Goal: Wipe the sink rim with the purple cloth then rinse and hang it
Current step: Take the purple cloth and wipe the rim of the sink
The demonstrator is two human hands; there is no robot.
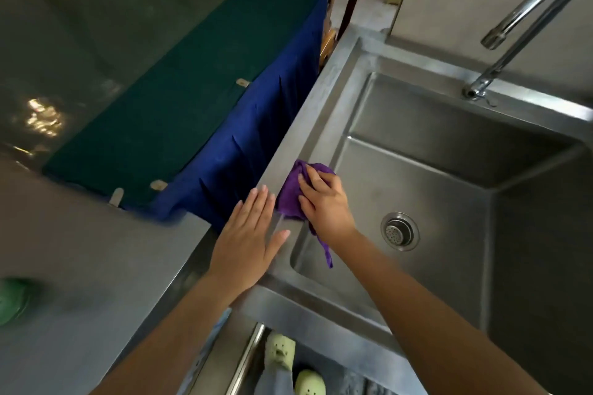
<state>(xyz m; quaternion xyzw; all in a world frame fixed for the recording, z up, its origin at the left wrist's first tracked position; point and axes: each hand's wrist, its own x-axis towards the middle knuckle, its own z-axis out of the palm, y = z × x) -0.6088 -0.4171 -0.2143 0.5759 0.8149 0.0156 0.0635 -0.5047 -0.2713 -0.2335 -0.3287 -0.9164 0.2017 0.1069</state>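
The purple cloth (pixel 290 194) lies bunched on the left rim of the steel sink (pixel 313 125), with one corner hanging down into the basin. My right hand (pixel 324 202) presses on top of the cloth and grips it. Just left of it, my left hand (pixel 248 242) rests flat on the rim's outer edge, fingers spread and holding nothing. The curved tap (pixel 526 19) stands at the far right behind the basin, and no water runs from it.
The basin holds a round drain strainer (pixel 400 231). A blue cloth (pixel 253 144) hangs over a green-covered surface (pixel 179 86) left of the sink. A grey counter (pixel 90 266) lies at lower left with a green object (pixel 12 298) at its edge. My feet show below.
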